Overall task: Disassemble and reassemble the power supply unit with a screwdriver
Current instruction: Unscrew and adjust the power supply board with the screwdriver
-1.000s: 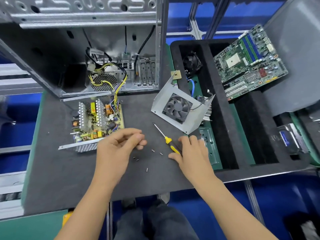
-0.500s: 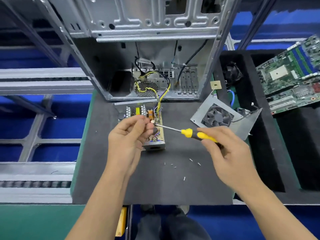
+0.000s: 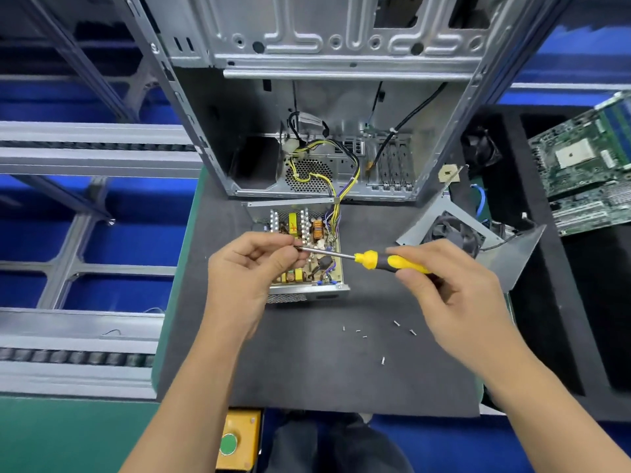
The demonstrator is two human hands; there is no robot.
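The open power supply unit [image 3: 307, 254] lies on the dark mat [image 3: 307, 370] in the middle of the scene, its circuit board facing up and its bundle of yellow and black wires [image 3: 338, 186] running off its far edge into the computer case [image 3: 341, 97] that stands just beyond it. The left hand [image 3: 246, 278] hangs over the unit's left part and hides some of the board; its fingertips are curled together around the tip of the screwdriver [image 3: 372, 259], though what, if anything, sits between them is too small to tell. The tool's shaft lies almost level above the board, pointing left, and its yellow and black handle is gripped by the right hand [image 3: 450, 288], which hovers to the right of the unit, apart from it. On the mat nearer than the unit and between the two forearms lie several small loose screws [image 3: 396, 323]. Right of the unit, partly behind the right hand, a bent metal cover with a fan [image 3: 450, 230] rests on the mat. Further right, a green motherboard [image 3: 587, 165] sits on a black foam tray [image 3: 532, 302].
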